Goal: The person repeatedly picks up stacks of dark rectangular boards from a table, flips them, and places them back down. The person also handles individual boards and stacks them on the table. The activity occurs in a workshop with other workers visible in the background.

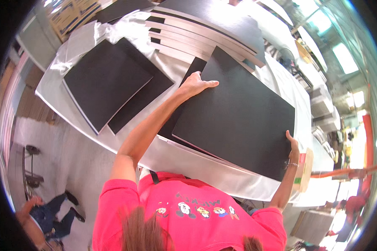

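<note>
A large flat black panel [238, 113] lies at an angle over other dark panels on a white-covered table [171, 62]. My left hand [199, 85] grips its left edge, with the thumb flat on the top face and the other fingers partly hidden. At the right edge, my right hand [293, 146] holds the same panel, thumb up, its fingers hidden by the edge. Beneath it, the lower black panel [167, 125] sticks out to the left. To the left, a separate pair of black panels [109, 79] rests, the upper one turned against the lower.
Thick panels with pale edges are stacked [197, 37] behind my hands. Crumpled clear plastic wrap [125, 29] lies at the far left. A cardboard piece [306, 167] stands by my right forearm. Another person [50, 217] is at lower left, beyond the table edge.
</note>
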{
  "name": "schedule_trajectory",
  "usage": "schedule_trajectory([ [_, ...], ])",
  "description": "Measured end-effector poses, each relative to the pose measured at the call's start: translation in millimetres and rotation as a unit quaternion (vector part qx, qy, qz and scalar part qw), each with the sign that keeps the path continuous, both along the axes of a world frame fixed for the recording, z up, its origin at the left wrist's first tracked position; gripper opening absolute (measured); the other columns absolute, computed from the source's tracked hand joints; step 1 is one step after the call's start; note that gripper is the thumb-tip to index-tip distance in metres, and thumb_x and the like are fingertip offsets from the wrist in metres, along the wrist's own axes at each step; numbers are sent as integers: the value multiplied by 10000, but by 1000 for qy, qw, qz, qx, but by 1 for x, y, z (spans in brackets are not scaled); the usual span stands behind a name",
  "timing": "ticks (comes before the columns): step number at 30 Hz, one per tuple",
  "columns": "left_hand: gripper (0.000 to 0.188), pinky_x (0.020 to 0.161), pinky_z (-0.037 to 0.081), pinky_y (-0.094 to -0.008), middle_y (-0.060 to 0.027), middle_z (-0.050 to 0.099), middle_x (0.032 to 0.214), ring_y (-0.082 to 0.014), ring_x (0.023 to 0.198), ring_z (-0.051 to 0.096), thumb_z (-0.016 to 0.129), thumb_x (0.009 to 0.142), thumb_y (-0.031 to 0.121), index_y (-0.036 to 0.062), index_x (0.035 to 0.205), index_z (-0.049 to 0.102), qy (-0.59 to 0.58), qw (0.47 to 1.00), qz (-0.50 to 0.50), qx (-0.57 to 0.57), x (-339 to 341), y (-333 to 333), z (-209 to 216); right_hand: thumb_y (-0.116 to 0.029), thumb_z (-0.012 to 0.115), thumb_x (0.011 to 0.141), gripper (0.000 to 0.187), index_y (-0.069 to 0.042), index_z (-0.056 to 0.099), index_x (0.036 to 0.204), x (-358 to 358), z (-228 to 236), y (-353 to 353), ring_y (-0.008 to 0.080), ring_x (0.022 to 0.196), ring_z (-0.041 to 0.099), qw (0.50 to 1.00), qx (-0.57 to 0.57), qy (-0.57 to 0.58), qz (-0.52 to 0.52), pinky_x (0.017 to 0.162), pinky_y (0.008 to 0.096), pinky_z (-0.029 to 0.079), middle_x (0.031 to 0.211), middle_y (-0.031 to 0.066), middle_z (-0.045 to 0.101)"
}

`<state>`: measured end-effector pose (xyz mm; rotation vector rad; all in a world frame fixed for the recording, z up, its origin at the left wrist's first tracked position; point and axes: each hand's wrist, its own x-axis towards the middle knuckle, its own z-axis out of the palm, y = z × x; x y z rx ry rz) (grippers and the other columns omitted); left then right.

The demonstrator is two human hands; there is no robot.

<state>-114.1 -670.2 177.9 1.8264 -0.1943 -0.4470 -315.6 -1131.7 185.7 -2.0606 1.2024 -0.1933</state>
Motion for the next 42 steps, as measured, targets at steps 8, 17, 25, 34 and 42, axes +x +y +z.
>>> schedule_trajectory([
  [8,1067,1039,351,-347,-283,456,1323,-342,1242,458,711,663,594,-157,1324,339,-52,993,52,89,-6,-3,-42,-698,714,601,1258,150,209,1381,-2,-54,-35,365,1366,231,986,136,-18,92,1095,500,183,1425,296,292],
  [17,825,1082,292,-409,-246,405,1307,-371,1274,365,597,685,715,53,1176,624,-185,937,-47,294,18,19,-16,-662,689,658,1107,81,296,1380,-8,-70,-52,316,1298,332,976,80,-44,198,1059,405,288,1376,263,361],
  [25,839,1086,253,-400,-210,384,1341,-329,1287,314,584,758,649,43,1327,470,-113,976,11,186,-31,141,-29,-390,536,929,538,-37,462,1328,9,4,84,291,1136,513,932,-291,-148,156,1007,400,372,1250,215,509],
  [34,675,930,459,-402,-179,461,1279,-314,1210,461,686,788,443,113,1336,472,111,969,173,138,4,406,-128,-341,702,811,675,18,439,1318,25,-11,495,242,1163,511,691,512,-118,497,963,350,411,1245,155,525],
  [42,524,1065,312,-418,-185,492,1238,-305,1240,413,658,782,335,53,1209,548,-144,890,262,343,149,582,-189,-229,644,858,737,-5,237,1429,99,-171,654,305,1299,356,870,405,-169,223,1056,383,318,1425,217,305],
])
